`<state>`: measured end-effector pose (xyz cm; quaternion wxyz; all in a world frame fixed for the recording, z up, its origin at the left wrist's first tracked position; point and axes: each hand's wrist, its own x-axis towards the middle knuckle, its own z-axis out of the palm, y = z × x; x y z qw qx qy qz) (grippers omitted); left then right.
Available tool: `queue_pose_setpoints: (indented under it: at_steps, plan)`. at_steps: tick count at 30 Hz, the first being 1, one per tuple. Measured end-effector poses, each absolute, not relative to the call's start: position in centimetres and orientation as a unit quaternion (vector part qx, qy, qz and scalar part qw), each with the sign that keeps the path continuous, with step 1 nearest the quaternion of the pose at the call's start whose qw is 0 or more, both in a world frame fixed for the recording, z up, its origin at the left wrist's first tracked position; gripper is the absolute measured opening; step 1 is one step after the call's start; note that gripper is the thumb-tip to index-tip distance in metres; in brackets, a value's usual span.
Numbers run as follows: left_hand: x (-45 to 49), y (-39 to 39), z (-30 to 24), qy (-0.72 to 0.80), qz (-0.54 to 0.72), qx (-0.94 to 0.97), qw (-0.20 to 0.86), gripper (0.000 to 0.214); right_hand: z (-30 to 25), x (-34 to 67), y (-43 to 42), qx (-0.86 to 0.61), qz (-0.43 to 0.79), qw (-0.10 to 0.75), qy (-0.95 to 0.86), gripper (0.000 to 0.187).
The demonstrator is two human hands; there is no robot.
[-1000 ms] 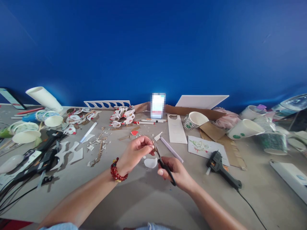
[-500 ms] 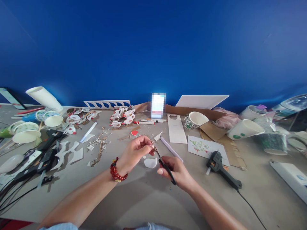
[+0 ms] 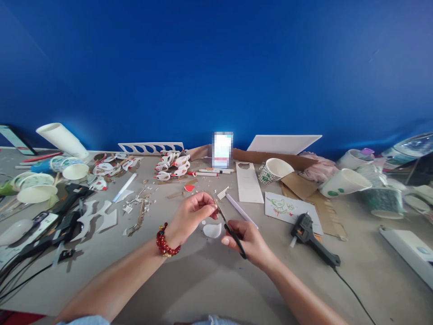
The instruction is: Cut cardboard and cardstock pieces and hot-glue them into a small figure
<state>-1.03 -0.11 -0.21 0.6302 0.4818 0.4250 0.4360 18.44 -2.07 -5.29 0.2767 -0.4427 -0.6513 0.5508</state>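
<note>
My right hand (image 3: 248,243) is closed around the black handles of a pair of scissors (image 3: 239,245), whose blades point up and left. At the blade tips, my left hand (image 3: 194,214) pinches a tiny thing between thumb and forefinger; it looks brownish, but too little of it shows to name it. A red bead bracelet circles my left wrist. Just below the fingertips, a rounded white cut-out (image 3: 212,230) lies flat on the grey table, with a small white scrap beside it. A red cut piece (image 3: 190,188) rests farther back.
White bird shapes (image 3: 173,163) and markers (image 3: 209,172) lie behind my hands. To the right are a drawing (image 3: 277,204), a black glue gun (image 3: 313,239) and paper cups (image 3: 277,169). Scraps (image 3: 138,207), cords and more cups (image 3: 37,192) crowd the left. A blurred bright screen (image 3: 222,149) stands against the blue wall.
The scissor handles have shifted slightly left and up in my right hand. My left hand stays at the blade tips, and the things on the table have not moved.
</note>
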Motion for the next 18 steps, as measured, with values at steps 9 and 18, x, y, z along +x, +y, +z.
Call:
queue_pose_setpoints:
  at_steps: [9, 18]
  plan:
    - [-0.8, -0.1, -0.6, 0.436, 0.462, 0.466, 0.615, 0.019, -5.5, 18.3, -1.8, -0.413, 0.573, 0.311, -0.635, 0.047]
    - [0.9, -1.4, -2.1, 0.449, 0.452, 0.466, 0.614, 0.014, -4.7, 17.8, -2.4, -0.48, 0.55, 0.471, -0.495, 0.028]
